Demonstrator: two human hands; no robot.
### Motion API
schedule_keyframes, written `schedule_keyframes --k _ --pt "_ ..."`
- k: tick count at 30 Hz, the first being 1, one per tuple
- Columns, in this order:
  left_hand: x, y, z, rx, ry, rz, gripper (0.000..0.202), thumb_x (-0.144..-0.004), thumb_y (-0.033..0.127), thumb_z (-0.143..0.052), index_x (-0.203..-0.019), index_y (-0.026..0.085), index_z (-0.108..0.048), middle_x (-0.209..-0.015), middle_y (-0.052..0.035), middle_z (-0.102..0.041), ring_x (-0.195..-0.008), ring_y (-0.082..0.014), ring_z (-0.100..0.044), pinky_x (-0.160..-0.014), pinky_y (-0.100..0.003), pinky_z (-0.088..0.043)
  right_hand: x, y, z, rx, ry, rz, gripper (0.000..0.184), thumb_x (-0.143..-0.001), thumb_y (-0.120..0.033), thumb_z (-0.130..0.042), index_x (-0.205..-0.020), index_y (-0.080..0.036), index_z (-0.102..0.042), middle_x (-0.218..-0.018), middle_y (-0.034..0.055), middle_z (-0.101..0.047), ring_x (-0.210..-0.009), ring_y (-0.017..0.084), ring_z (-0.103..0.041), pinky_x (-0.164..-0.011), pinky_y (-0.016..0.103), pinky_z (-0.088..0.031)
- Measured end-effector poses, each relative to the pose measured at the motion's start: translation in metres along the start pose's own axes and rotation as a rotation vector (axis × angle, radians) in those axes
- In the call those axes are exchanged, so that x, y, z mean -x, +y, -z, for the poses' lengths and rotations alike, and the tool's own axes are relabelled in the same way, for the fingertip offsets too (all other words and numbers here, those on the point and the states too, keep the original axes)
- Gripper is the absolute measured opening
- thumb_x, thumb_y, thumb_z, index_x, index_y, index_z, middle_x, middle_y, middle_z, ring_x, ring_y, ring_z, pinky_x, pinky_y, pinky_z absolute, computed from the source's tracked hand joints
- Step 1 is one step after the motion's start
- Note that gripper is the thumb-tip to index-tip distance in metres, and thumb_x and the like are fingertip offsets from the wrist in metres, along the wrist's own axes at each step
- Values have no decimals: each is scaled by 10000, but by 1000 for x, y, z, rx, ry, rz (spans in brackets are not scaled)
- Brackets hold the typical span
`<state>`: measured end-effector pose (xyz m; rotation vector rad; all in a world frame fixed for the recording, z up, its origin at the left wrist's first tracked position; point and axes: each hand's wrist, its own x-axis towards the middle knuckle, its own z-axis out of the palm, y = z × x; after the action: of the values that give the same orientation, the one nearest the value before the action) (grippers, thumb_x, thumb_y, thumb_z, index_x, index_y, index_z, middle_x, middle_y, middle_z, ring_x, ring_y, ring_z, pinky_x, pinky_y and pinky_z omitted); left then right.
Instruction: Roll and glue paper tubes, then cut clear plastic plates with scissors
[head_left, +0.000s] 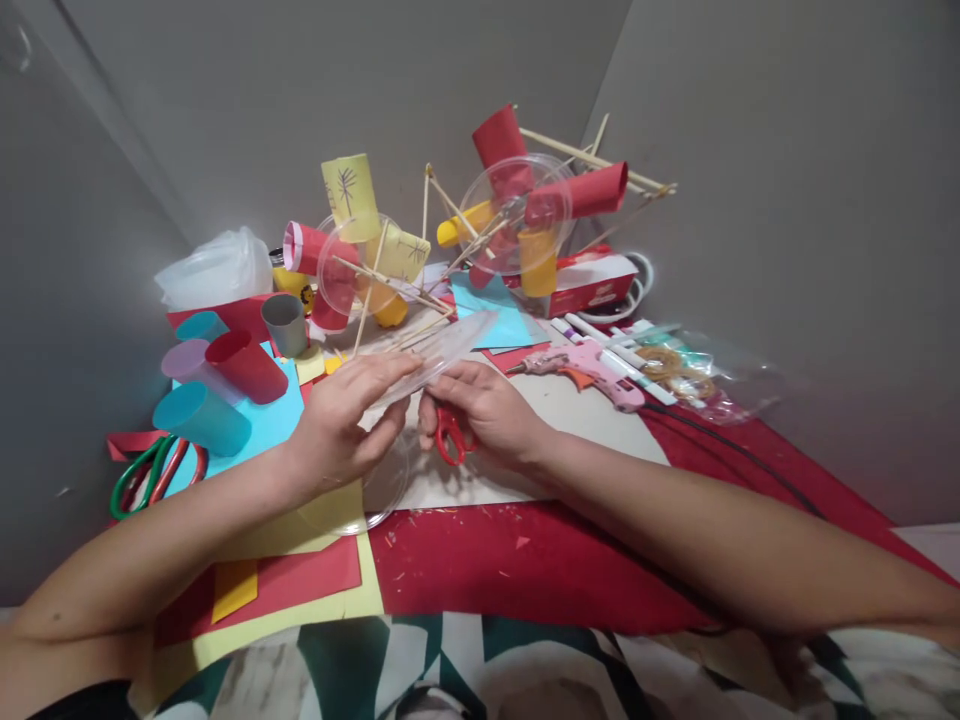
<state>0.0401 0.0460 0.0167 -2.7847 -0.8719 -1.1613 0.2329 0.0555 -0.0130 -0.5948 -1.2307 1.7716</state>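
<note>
My left hand (pixel 352 415) grips a clear plastic lid (pixel 450 350) by its side, holding it tilted above the white board. Close beside it, my right hand (pixel 484 408) is closed around a pair of red-handled scissors (pixel 450 437); the blades are mostly hidden by the fingers and the lid. The right fingertips are at the lid's lower edge, and I cannot tell whether they press on it. A second clear round lid (pixel 386 500) lies on the board's edge and yellow paper, partly under my left hand.
Stick-and-paper-tube wheels (pixel 517 215) stand at the back, with another (pixel 360 260) to their left. Coloured paper tubes (pixel 199 420) and green-handled scissors (pixel 142 475) are at left. A pink glue gun (pixel 585 370) with a black cord, markers (pixel 600 345) and bagged rubber bands (pixel 675 370) lie right.
</note>
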Motion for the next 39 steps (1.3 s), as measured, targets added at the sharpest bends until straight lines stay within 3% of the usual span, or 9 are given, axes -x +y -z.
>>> schedule_keyframes --k 6,11,19,23,26,29,32,35,39 --pt "0 -12 -12 20 104 90 339 -937 179 -616 -1249 284 -695 -1198 -62 -776 -1110 -217 -738 -977 -360 -602 -7 8 6 -125 -64 -98 349 -806 -469 -767 -903 -203 -563 -562 -55 -687 -424 125 -652 -340 155 -432" --pt "7 -28 -26 116 55 172 366 -974 212 -579 -1316 289 -682 -1197 -45 -782 -1069 -219 -762 -897 -335 -635 -16 17 12 -93 -18 -171 288 -899 -437 -673 -972 -235 -482 -537 -51 -690 -365 124 -600 -361 165 -418" --pt "24 -45 -40 185 19 223 469 -974 229 -501 -1407 363 -621 -1220 -32 -772 -1075 -230 -761 -896 -376 -640 -23 23 19 -38 6 -248 284 -876 -438 -667 -943 -180 -567 -524 -33 -667 -336 81 -515 -342 154 -366" --pt "26 -52 -43 112 48 267 437 -970 246 -501 -1362 364 -654 -1171 -24 -787 -1027 -238 -770 -866 -374 -637 -22 21 16 149 124 -192 372 -806 -470 -750 -942 -201 -533 -546 -61 -628 -388 72 -484 -388 174 -358" --pt "27 -56 -46 107 60 276 422 -974 282 -509 -1359 369 -660 -1134 -26 -795 -1034 -253 -768 -848 -378 -640 -19 19 14 451 232 -94 375 -777 -437 -771 -969 -221 -532 -555 -106 -512 -454 79 -436 -458 205 -338" --pt "29 -57 -48 120 57 253 471 -963 273 -518 -1403 406 -621 -1166 -19 -786 -1071 -259 -759 -857 -388 -644 -16 17 12 888 289 1 319 -769 -394 -756 -960 -212 -576 -693 -52 -552 -635 123 -503 -606 256 -381" --pt "31 -55 -48 100 25 233 530 -953 240 -523 -1458 393 -573 -1264 -32 -753 -1114 -253 -744 -922 -389 -629 -14 15 10 1163 252 20 394 -774 -419 -734 -1075 -198 -606 -874 29 -647 -801 193 -565 -736 320 -417" --pt "32 -52 -48 84 -11 220 535 -954 191 -506 -1469 321 -571 -1308 -57 -733 -1152 -237 -729 -986 -373 -602 -12 15 11 1235 189 31 354 -826 -331 -652 -1139 -168 -628 -934 79 -685 -837 216 -587 -775 341 -434" --pt "33 -50 -51 91 -18 175 525 -950 141 -490 -1451 272 -580 -1332 -70 -720 -1162 -216 -719 -1005 -369 -587 -12 16 13 1052 184 69 186 -822 -118 -516 -921 -144 -672 -877 63 -676 -807 175 -578 -779 310 -436"
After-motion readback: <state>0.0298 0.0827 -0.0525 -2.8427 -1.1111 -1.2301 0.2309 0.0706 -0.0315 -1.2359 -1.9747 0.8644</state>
